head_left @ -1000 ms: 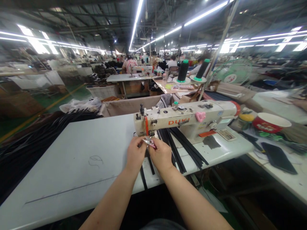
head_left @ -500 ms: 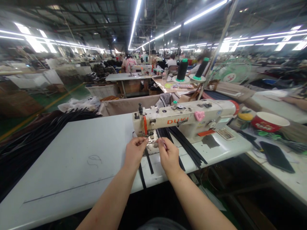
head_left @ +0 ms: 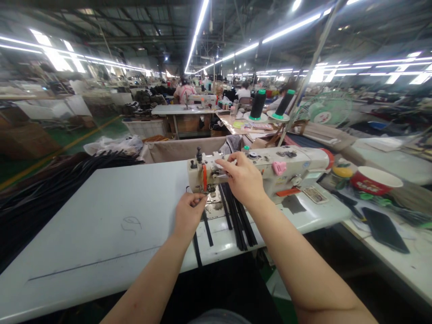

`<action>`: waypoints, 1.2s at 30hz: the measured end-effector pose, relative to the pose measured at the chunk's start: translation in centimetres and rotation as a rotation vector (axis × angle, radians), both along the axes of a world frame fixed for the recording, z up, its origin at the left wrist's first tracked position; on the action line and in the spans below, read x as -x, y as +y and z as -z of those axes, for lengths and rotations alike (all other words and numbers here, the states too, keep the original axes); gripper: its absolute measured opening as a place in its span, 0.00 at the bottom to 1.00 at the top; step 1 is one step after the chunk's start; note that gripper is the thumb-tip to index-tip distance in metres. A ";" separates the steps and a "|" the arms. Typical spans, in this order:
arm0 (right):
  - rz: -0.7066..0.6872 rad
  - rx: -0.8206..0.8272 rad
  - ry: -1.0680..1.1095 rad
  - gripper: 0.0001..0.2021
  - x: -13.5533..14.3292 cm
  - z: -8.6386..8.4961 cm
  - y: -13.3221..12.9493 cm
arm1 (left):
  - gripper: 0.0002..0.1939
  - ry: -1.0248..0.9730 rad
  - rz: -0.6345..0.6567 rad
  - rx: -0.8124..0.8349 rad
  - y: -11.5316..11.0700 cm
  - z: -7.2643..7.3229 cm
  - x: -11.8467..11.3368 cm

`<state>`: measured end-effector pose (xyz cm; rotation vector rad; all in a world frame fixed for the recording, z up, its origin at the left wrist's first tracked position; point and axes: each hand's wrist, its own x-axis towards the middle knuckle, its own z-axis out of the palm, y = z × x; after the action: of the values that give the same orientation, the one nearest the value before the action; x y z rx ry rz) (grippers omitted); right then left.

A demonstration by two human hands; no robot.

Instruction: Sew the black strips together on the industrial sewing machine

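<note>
Right hand (head_left: 245,183) has gone up from the needle plate (head_left: 214,210) to the front of the sewing machine (head_left: 305,158), index finger reaching along its head; whether it grips anything I cannot tell. Left hand (head_left: 189,216) has stayed low by the needle, thumb and fingertips pinched narrow, though what is between them is too small to make out. So the work is split between two spots, with the plate more exposed. Black strips (head_left: 240,227) lie just right of the plate, their ends towards the wearer, on the white table (head_left: 101,202); farther left is a dark heap (head_left: 50,198).
</note>
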<state>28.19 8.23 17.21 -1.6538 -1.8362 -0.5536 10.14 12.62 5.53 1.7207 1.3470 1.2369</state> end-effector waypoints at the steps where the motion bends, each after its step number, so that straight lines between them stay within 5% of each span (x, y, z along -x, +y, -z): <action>1: 0.005 0.017 -0.057 0.18 -0.2 -0.5 0.2 | 0.08 -0.004 0.002 -0.004 0.0 0.0 0.0; 8: -0.050 0.052 -0.197 0.11 -1.4 -1.9 0.9 | 0.07 -0.034 0.009 -0.004 -0.1 -0.5 -0.3; 15: -0.015 0.069 -0.154 0.22 -2.7 -3.6 0.6 | 0.10 -0.021 0.013 -0.024 -0.3 -0.1 -0.2; 22: -0.091 0.268 -0.228 0.26 -4.2 -5.5 3.6 | 0.09 -0.029 0.007 -0.015 -0.4 0.1 -0.2; 31: -0.021 0.446 -0.150 0.09 -4.9 -6.5 7.5 | 0.09 -0.049 0.020 0.001 -0.5 0.3 -0.4; 36: 0.019 0.465 -0.125 0.11 -4.6 -7.1 7.2 | 0.09 -0.053 0.024 -0.013 -0.4 0.3 -0.4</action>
<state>32.81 15.44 24.29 -1.9706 -2.1612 -0.2495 10.50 12.20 5.20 1.6961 1.2868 1.2717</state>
